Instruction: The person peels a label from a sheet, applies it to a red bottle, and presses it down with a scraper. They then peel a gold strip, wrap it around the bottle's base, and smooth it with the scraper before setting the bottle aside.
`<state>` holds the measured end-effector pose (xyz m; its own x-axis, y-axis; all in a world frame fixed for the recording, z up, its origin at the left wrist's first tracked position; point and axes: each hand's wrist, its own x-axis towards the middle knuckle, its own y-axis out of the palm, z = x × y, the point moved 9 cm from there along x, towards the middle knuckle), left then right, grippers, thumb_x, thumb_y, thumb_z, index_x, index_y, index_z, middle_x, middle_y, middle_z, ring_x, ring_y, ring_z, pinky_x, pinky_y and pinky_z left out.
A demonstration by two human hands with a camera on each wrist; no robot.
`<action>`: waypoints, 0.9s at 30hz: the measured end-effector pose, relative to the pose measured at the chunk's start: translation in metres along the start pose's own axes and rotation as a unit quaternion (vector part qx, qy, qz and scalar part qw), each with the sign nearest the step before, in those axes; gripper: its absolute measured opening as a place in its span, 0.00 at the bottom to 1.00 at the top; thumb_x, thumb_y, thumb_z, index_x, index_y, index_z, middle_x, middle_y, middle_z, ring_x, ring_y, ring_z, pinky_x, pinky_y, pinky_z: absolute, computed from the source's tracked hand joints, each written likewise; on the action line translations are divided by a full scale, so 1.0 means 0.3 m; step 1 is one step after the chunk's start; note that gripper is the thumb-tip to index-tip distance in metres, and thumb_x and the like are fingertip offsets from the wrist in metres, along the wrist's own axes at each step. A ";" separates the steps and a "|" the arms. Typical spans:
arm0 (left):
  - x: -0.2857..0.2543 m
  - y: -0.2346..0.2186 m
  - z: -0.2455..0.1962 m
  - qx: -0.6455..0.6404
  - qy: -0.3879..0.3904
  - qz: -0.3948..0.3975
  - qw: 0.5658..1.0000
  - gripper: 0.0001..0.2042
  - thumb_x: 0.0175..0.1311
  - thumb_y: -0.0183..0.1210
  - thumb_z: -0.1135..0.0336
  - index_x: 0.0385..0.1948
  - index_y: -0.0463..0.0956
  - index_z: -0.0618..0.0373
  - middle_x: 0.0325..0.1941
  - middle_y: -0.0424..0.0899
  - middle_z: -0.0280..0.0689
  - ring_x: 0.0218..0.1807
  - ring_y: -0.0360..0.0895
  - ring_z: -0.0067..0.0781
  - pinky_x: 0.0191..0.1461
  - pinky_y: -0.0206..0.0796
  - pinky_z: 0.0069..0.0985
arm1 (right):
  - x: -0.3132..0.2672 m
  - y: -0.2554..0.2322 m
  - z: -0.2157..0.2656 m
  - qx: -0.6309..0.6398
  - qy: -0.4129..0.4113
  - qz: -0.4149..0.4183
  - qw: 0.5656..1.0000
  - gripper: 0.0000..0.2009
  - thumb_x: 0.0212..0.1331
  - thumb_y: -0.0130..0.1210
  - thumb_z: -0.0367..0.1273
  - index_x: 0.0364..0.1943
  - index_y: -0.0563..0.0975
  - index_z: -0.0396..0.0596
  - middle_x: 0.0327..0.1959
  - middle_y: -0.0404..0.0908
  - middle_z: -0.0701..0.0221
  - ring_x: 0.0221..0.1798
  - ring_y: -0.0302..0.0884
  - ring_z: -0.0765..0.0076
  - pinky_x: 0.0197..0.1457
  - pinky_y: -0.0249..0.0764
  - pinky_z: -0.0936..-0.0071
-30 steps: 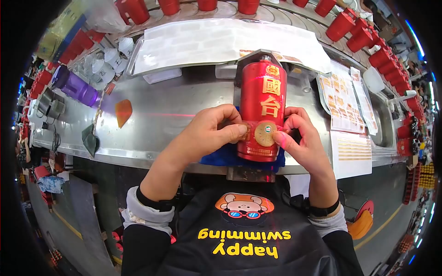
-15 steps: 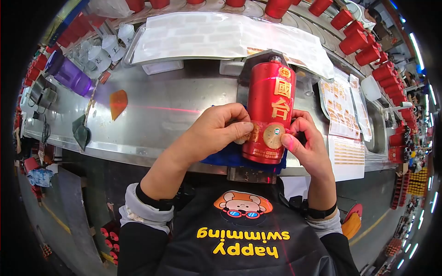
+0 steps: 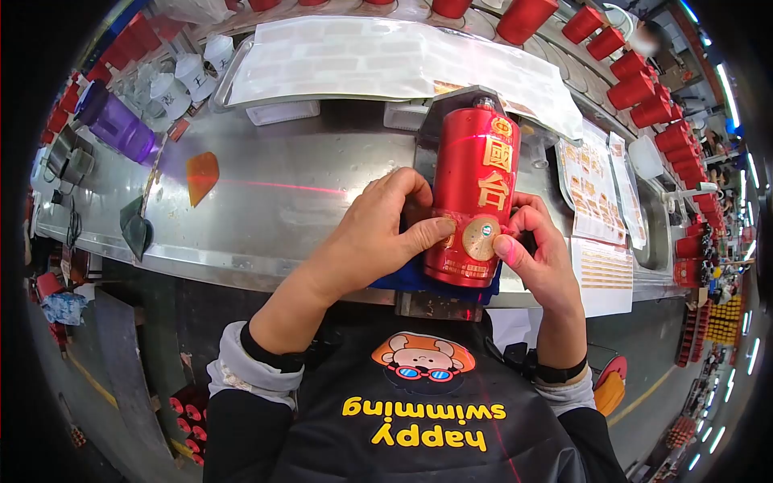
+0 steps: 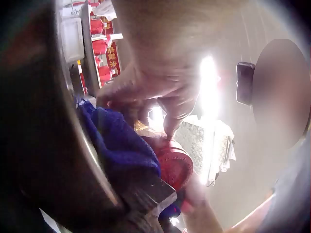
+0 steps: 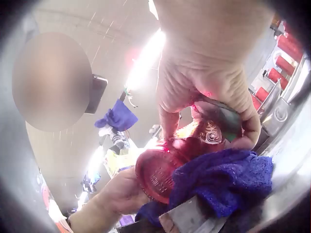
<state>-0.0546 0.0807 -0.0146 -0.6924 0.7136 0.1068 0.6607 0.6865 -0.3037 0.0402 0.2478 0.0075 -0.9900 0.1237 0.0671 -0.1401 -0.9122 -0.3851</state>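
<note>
A red bottle (image 3: 475, 161) with raised gold characters lies on its back on a stand, its capped neck pointing away from me. Around its lower part runs a label band with a round gold emblem (image 3: 480, 239). My left hand (image 3: 374, 229) grips the bottle's left side, thumb flat on the band. On the other side my right hand (image 3: 543, 245) holds the bottle, its thumb at the emblem's right edge and its fingers bent behind. A dark green flat piece (image 5: 226, 121) shows inside the right hand in the right wrist view. Blue cloth (image 5: 223, 179) lies under the bottle.
Left on the steel bench are an orange flat scraper (image 3: 202, 177), a dark green one (image 3: 135, 229) and a purple tumbler (image 3: 117, 125). White sheets (image 3: 338, 60) cover a tray behind; label sheets (image 3: 592, 189) lie to the right. Several red bottles (image 3: 527, 20) stand along the far conveyor.
My left thumb has moved rightward along the label band, and the left knuckles have risen. The right thumb stays by the emblem. The bottle shifted slightly right in view as the head view moved.
</note>
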 end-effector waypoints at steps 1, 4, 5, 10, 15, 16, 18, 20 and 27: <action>0.000 -0.001 -0.001 0.023 0.023 -0.012 0.999 0.22 0.61 0.65 0.51 0.40 0.69 0.60 0.37 0.75 0.38 0.41 0.73 0.32 0.49 0.66 0.29 | 0.000 0.000 0.001 -0.002 0.000 0.001 1.000 0.19 0.58 0.66 0.43 0.29 0.71 0.44 0.52 0.67 0.63 0.47 0.66 0.76 0.48 0.68 0.78; -0.006 0.001 0.011 0.063 0.031 -0.029 0.997 0.25 0.62 0.63 0.46 0.43 0.68 0.61 0.42 0.73 0.41 0.48 0.71 0.37 0.56 0.63 0.32 | 0.000 0.000 0.003 -0.003 0.002 0.002 1.000 0.19 0.58 0.66 0.43 0.29 0.71 0.44 0.52 0.67 0.64 0.47 0.66 0.76 0.48 0.68 0.78; -0.008 0.004 0.013 0.066 0.026 -0.027 0.997 0.26 0.62 0.63 0.44 0.44 0.68 0.61 0.44 0.73 0.42 0.49 0.70 0.38 0.58 0.62 0.33 | -0.001 0.000 0.004 -0.003 0.004 0.002 1.000 0.19 0.58 0.66 0.43 0.29 0.71 0.44 0.52 0.67 0.64 0.47 0.66 0.76 0.48 0.68 0.78; -0.014 0.016 0.025 0.061 0.009 -0.018 0.998 0.29 0.63 0.59 0.41 0.47 0.66 0.62 0.48 0.71 0.44 0.55 0.66 0.41 0.63 0.57 0.35 | -0.002 0.000 -0.001 0.006 0.011 0.000 1.000 0.19 0.58 0.66 0.43 0.29 0.71 0.44 0.52 0.67 0.64 0.47 0.66 0.76 0.47 0.68 0.79; -0.012 0.022 0.030 0.059 0.024 -0.039 0.997 0.30 0.63 0.58 0.39 0.47 0.67 0.61 0.48 0.72 0.46 0.54 0.67 0.46 0.61 0.58 0.39 | 0.000 -0.002 0.000 -0.003 -0.001 -0.002 1.000 0.19 0.58 0.66 0.43 0.29 0.71 0.44 0.52 0.68 0.64 0.46 0.67 0.77 0.47 0.67 0.79; -0.013 0.022 0.031 0.055 0.027 -0.047 0.997 0.30 0.63 0.58 0.39 0.47 0.67 0.61 0.47 0.72 0.47 0.53 0.67 0.48 0.60 0.58 0.42 | -0.001 -0.001 0.002 -0.005 0.003 -0.001 1.000 0.19 0.58 0.66 0.43 0.29 0.71 0.44 0.52 0.68 0.64 0.46 0.66 0.76 0.47 0.67 0.79; -0.014 0.018 0.037 0.040 0.025 -0.047 0.998 0.29 0.64 0.56 0.39 0.48 0.67 0.61 0.48 0.73 0.48 0.53 0.67 0.48 0.61 0.57 0.41 | -0.001 0.000 0.005 -0.004 0.007 0.000 1.000 0.19 0.58 0.66 0.43 0.29 0.71 0.44 0.52 0.68 0.64 0.46 0.66 0.76 0.48 0.67 0.79; -0.019 0.020 0.039 0.052 0.032 -0.053 0.997 0.30 0.66 0.53 0.39 0.51 0.66 0.61 0.50 0.72 0.48 0.56 0.67 0.47 0.63 0.56 0.40 | -0.001 0.002 0.007 0.000 0.007 -0.001 1.000 0.19 0.58 0.66 0.43 0.29 0.71 0.44 0.53 0.68 0.64 0.47 0.66 0.76 0.48 0.67 0.78; -0.029 0.037 0.031 0.107 0.044 -0.056 0.992 0.34 0.70 0.47 0.39 0.64 0.61 0.63 0.59 0.69 0.49 0.63 0.65 0.46 0.69 0.51 0.39 | 0.002 -0.001 0.003 -0.009 -0.001 0.003 1.000 0.18 0.59 0.65 0.43 0.29 0.71 0.44 0.53 0.68 0.63 0.46 0.66 0.76 0.47 0.67 0.78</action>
<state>-0.0440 0.0807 -0.0278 -0.7238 0.6502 0.2309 0.4976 0.7238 -0.4781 0.0397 0.2477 0.0086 -0.9908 0.1184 0.0660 -0.1350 -0.9053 -0.4029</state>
